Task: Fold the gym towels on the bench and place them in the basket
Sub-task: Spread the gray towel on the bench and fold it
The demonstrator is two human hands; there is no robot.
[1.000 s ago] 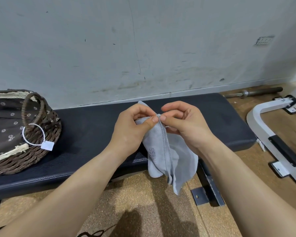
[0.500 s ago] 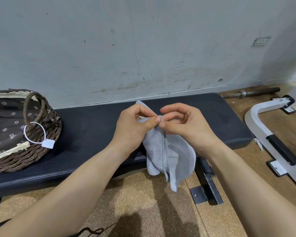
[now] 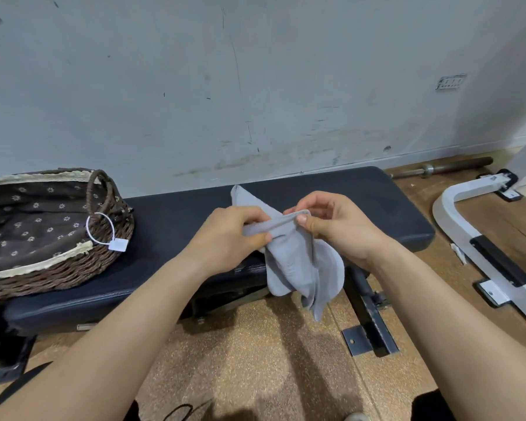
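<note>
Left hand (image 3: 234, 235) and right hand (image 3: 331, 226) each pinch the top hem of the small grey cloth gym towel (image 3: 298, 262), with the hem taut between them, probably to line up corners for a fold. The rest hangs in front of the black padded tabletop (image 3: 170, 220). The brown wicker basket with floral liner (image 3: 73, 271) sits on the tabletop's left end, within reach.

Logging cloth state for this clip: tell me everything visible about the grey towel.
The grey towel is a small, soft cloth with a stitched hem, not yet folded. The left hand and right hand each pinch its top edge, a short span taut between them. One corner sticks up; the rest hangs in loose folds before the black bench.
</note>
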